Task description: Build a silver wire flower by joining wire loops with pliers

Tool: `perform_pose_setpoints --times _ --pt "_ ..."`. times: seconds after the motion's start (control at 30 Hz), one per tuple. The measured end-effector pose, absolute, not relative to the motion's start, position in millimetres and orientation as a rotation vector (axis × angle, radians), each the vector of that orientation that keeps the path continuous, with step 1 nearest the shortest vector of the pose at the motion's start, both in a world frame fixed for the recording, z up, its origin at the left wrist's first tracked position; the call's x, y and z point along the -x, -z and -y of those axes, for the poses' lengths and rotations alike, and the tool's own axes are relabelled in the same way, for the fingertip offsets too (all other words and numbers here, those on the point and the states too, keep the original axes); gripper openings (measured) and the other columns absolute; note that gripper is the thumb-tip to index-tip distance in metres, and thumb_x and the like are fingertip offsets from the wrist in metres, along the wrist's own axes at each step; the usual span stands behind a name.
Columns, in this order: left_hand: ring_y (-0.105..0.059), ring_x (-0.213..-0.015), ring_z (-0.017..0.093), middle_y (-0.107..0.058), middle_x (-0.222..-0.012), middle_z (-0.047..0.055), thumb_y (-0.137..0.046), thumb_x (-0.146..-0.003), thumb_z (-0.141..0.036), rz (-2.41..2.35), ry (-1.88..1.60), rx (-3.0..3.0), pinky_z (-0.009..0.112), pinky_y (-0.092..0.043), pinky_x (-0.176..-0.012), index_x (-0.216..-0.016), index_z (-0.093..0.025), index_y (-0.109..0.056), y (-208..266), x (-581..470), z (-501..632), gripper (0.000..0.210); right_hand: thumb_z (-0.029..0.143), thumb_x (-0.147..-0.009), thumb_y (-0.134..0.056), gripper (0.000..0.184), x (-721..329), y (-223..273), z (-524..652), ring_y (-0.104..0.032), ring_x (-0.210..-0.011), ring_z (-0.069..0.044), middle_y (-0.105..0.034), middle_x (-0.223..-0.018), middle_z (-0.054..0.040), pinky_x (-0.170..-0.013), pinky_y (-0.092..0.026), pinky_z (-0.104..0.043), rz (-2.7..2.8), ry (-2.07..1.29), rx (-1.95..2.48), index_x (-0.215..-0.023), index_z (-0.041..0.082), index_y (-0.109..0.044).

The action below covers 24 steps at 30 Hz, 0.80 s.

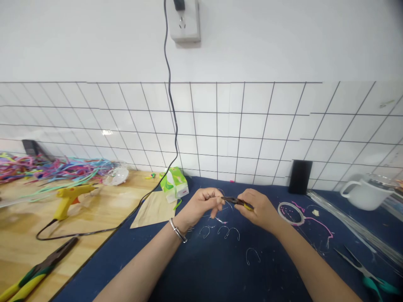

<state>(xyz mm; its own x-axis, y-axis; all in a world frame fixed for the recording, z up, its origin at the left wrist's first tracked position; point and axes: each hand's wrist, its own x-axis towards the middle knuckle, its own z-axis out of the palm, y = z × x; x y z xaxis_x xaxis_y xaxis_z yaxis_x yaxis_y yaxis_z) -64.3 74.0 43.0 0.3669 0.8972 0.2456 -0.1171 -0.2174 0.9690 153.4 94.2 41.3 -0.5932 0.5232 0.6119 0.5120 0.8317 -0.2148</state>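
Observation:
My right hand (256, 207) is closed around needle-nose pliers (232, 200) with yellow and black handles; their jaws point left. Thumb and fingers of my left hand (206, 202) pinch a thin curved metal wire (220, 192) at the tip of the jaws. Whether the jaws grip the wire is too small to tell. Below my hands, several bent wire pieces lie on the dark blue cloth (214, 268), among them a U-shaped wire (252, 256) and a curved wire (205, 231). A silver bangle (178, 230) circles my left wrist.
Left: yellow glue gun (67, 199), its black cord (126, 220), larger pliers (40, 268), pipe cleaners (69, 167). Behind my hands: tissue pack (174, 183), beige pouch (154, 209). Right: white ring (303, 220), long wires (362, 222), scissors (365, 270), white mug (368, 195), black block (300, 177).

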Motion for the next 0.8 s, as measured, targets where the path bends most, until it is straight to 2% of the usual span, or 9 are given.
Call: perform_pose_setpoints --times 0.2,0.43,0.5,0.67,0.8 --pt "-0.046 -0.044 0.004 -0.059 -0.069 0.001 -0.053 -0.082 -0.030 -0.854 -1.192 -1.605 0.020 -0.038 -0.050 -0.074 -0.012 -0.057 -49 68 -76 0.020 0.030 -0.084 -0.051 0.014 -159 -44 -100 -0.053 -0.078 -0.016 -0.057 -0.083 -0.0041 -0.071 -0.044 -0.029 2.254 -0.048 0.894 -0.091 0.019 -0.056" --pt "-0.048 -0.048 0.008 -0.052 -0.051 -0.003 -0.050 -0.084 -0.029 -0.989 -1.208 -1.760 0.020 -0.038 -0.053 -0.074 -0.013 -0.058 -49 66 -74 0.021 0.029 -0.084 -0.050 0.016 -153 -44 -94 -0.052 -0.081 -0.018 -0.057 -0.084 -0.0073 -0.075 -0.043 -0.034 2.263 0.192 0.894 -0.093 0.017 -0.057" --pt "-0.048 -0.047 0.007 -0.053 -0.051 -0.002 -0.051 -0.084 -0.030 -0.958 -1.187 -1.747 0.020 -0.038 -0.053 -0.073 -0.013 -0.058 -48 66 -74 0.022 0.028 -0.084 -0.050 0.015 -152 -44 -92 -0.052 -0.081 -0.019 -0.057 -0.083 -0.0076 -0.075 -0.043 -0.034 2.268 0.219 0.864 -0.092 0.017 -0.057" --pt "-0.049 -0.042 0.005 -0.061 -0.065 0.001 -0.055 -0.082 -0.029 -0.731 -1.068 -1.593 0.020 -0.037 -0.049 -0.074 -0.011 -0.059 -42 68 -78 0.019 0.026 -0.083 -0.050 0.012 -153 -45 -92 -0.051 -0.077 -0.018 -0.057 -0.080 -0.0063 -0.072 -0.042 -0.032 2.320 0.199 0.739 -0.088 0.018 -0.056" --pt "-0.049 -0.039 0.006 -0.062 -0.063 0.003 -0.059 -0.078 -0.027 -0.639 -0.970 -1.467 0.019 -0.034 -0.043 -0.072 -0.011 -0.060 -35 72 -79 0.017 0.025 -0.083 -0.050 0.010 -154 -46 -89 -0.050 -0.073 -0.016 -0.056 -0.076 -0.0051 -0.068 -0.041 -0.029 2.367 0.154 0.676 -0.087 0.018 -0.057"
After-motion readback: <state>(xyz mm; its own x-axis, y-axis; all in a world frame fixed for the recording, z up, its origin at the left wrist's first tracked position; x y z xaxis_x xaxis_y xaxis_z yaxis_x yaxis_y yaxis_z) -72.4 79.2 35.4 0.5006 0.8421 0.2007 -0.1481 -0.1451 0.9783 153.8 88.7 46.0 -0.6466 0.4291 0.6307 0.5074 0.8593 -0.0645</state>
